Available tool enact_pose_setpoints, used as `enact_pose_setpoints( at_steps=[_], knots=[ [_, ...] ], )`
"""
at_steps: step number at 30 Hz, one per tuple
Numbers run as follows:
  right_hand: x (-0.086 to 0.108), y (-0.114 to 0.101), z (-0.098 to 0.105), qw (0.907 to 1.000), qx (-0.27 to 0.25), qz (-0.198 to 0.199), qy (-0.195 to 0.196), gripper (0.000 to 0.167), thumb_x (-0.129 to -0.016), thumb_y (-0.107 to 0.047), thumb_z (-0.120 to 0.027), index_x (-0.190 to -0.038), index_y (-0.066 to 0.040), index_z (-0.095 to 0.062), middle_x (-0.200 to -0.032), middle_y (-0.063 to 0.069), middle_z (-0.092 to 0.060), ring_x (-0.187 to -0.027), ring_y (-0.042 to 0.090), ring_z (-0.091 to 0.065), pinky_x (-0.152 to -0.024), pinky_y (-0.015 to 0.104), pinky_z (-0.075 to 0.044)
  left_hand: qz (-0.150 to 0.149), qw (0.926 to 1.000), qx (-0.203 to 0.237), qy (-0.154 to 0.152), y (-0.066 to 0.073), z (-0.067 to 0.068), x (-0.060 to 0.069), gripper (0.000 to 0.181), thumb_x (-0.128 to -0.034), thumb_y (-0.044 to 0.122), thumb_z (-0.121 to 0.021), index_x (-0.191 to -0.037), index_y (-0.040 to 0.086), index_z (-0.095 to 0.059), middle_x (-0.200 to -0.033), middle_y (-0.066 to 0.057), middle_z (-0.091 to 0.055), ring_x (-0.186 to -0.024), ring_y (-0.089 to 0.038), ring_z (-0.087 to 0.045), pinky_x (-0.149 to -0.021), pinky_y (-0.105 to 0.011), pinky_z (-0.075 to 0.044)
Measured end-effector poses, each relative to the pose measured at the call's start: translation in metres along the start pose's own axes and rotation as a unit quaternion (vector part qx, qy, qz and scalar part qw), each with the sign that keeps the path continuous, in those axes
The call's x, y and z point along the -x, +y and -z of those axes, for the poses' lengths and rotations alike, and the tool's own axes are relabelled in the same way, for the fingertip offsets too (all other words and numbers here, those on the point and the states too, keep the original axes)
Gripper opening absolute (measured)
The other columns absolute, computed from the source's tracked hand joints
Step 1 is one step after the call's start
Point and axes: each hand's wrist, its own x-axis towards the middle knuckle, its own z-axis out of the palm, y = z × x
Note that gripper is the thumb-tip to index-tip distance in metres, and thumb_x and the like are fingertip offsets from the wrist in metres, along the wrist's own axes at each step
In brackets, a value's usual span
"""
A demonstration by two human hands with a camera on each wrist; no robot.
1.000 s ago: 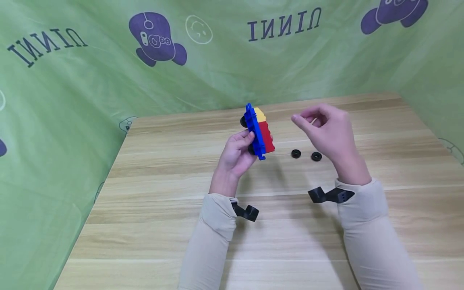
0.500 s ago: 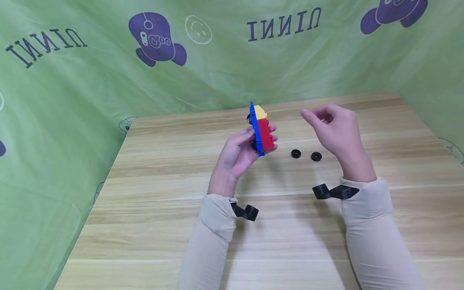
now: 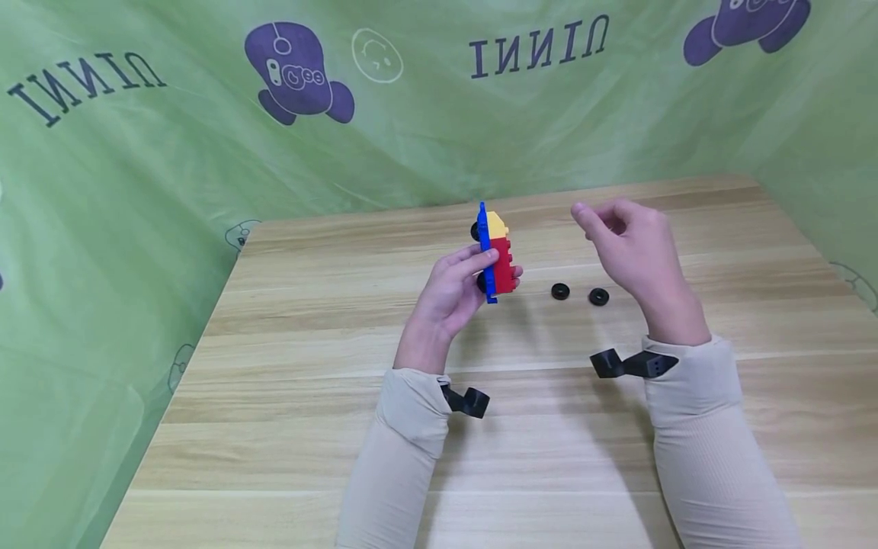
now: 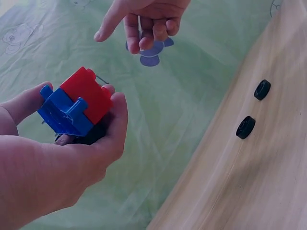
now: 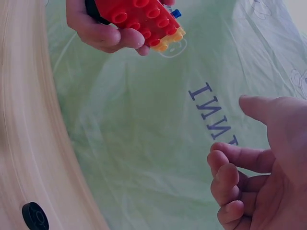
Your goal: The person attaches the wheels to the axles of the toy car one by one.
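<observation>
My left hand (image 3: pixel 450 293) grips a small toy car (image 3: pixel 503 263) above the table, its long side pointing away from me. The car has a blue base, a red studded brick (image 5: pixel 144 17) and a yellow sloped brick (image 3: pixel 497 224); black wheels show on its left side. In the left wrist view the blue base (image 4: pixel 67 112) faces the camera, between thumb and fingers. To the right, my right hand (image 3: pixel 634 248) hovers with loosely curled fingers and nothing in them. Two black tires (image 3: pixel 560 291) (image 3: pixel 599 296) lie on the table between and below the hands.
The wooden table (image 3: pixel 288 427) stretches under both arms. A green printed cloth (image 3: pixel 425 137) hangs behind it and along both sides. Black camera mounts (image 3: pixel 466 401) sit on the sleeve cuffs.
My left hand has turned the toy car so its red and yellow side shows more, and its thumb now lies across the side. My right hand has drawn a little to the right.
</observation>
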Motion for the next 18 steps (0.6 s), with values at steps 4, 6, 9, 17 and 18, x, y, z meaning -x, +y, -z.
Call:
enact_pose_setpoints(
  at_steps=[4, 6, 9, 17, 18],
  knots=[
    [-0.001, 0.002, 0.000, 0.9994, 0.019, -0.007, -0.029, 0.066, -0.096, -0.063, -0.052, -0.116, -0.003, -0.071, -0.105, 0.018, -0.069, -0.090, 0.023, -0.058, -0.076, 0.034, -0.044, -0.019, 0.9990, -0.028, 0.028, -0.002, 0.001, 0.000, 0.039, -0.0967, 0.002, -0.061, -0.134, -0.008, -0.058, -0.111, -0.008, -0.069, -0.092, -0.019, -0.072, -0.099, -0.036, -0.051],
    [-0.002, 0.005, -0.001, 0.9979, 0.038, -0.012, -0.052, 0.067, -0.096, -0.062, -0.052, -0.115, -0.001, -0.070, -0.106, 0.019, -0.068, -0.092, 0.027, -0.058, -0.076, 0.037, -0.044, -0.030, 0.9975, -0.045, 0.045, -0.002, 0.001, -0.001, 0.038, -0.0942, 0.001, -0.065, -0.131, -0.008, -0.061, -0.108, -0.008, -0.071, -0.094, -0.016, -0.071, -0.091, -0.033, -0.052],
    [-0.005, 0.012, -0.002, 0.9919, 0.075, -0.023, -0.100, 0.065, -0.097, -0.059, -0.053, -0.113, 0.001, -0.069, -0.108, 0.021, -0.068, -0.094, 0.032, -0.060, -0.078, 0.042, -0.047, -0.041, 0.9941, -0.071, 0.072, -0.003, 0.002, -0.002, 0.037, -0.0899, -0.001, -0.070, -0.127, -0.007, -0.065, -0.109, -0.009, -0.073, -0.095, -0.016, -0.069, -0.091, -0.035, -0.053],
    [-0.013, 0.033, -0.008, 0.9575, 0.166, -0.064, -0.227, 0.059, -0.088, -0.041, -0.072, -0.124, 0.005, -0.062, -0.121, 0.029, -0.065, -0.108, 0.041, -0.061, -0.089, 0.054, -0.049, -0.044, 0.9855, -0.111, 0.121, -0.002, 0.004, -0.003, 0.035, -0.0866, 0.005, -0.078, -0.120, -0.003, -0.071, -0.117, -0.017, -0.073, -0.089, -0.016, -0.072, -0.090, -0.036, -0.057],
    [-0.014, 0.034, -0.009, 0.9535, 0.173, -0.063, -0.239, 0.060, -0.086, -0.039, -0.074, -0.127, 0.004, -0.061, -0.123, 0.030, -0.064, -0.111, 0.042, -0.060, -0.092, 0.055, -0.048, -0.043, 0.9852, -0.111, 0.123, -0.002, 0.005, -0.003, 0.034, -0.0871, 0.007, -0.078, -0.120, -0.002, -0.072, -0.116, -0.017, -0.074, -0.087, -0.016, -0.072, -0.090, -0.036, -0.057]
  ],
)
